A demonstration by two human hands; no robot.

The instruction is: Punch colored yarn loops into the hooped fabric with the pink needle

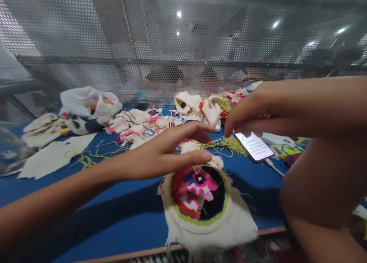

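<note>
On the blue table lies a round embroidered piece [213, 200] on off-white cloth with frayed edges, worked in black, red, pink and white with a yellow-green border. Above its far edge hovers my left hand [164, 152], thumb and fingers stretched out and apart, with nothing visible between them. My right hand [252, 110] is raised beyond the piece, its fingers bent down and drawn together. Whatever its fingertips may hold is too small to make out. Partly beneath that hand, a lit phone [256, 147] lies with a white cable plugged in.
Yellow-green yarn [235, 146] lies by the phone. Behind are heaped embroidered cloths [129, 123], a white plastic bag [86, 100] and a perforated metal screen [172, 45]. Off-white fabric [54, 158] lies left. A bent bare limb [321, 182] fills the lower right.
</note>
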